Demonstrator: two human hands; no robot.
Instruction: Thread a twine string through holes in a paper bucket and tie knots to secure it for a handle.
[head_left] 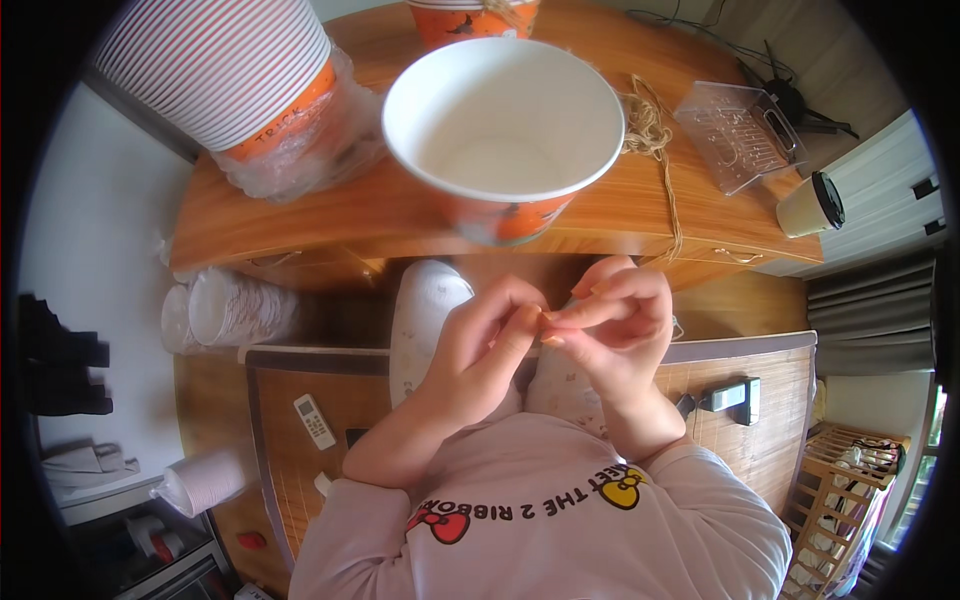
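Note:
My left hand (pixel 487 345) and my right hand (pixel 622 318) meet over my lap, just in front of the desk edge. Both pinch thumb to fingers, with the fingertips touching or nearly so. Whatever lies between them is too small to make out. Beyond the hands, a large white-lined paper bucket (pixel 500 85) with an orange printed outside stands upright near the desk's front, its mouth facing up. A loose bundle of beige twine (pixel 648 130) lies right of it, one strand trailing to the front edge.
A tall stack of paper buckets (pixel 235 85), partly in clear plastic, leans at the desk's left. Another orange bucket (pixel 470 22) stands behind. At right are a clear plastic box (pixel 735 140) and a lidded cup (pixel 810 205). A remote control (pixel 314 421) lies on the mat beside me.

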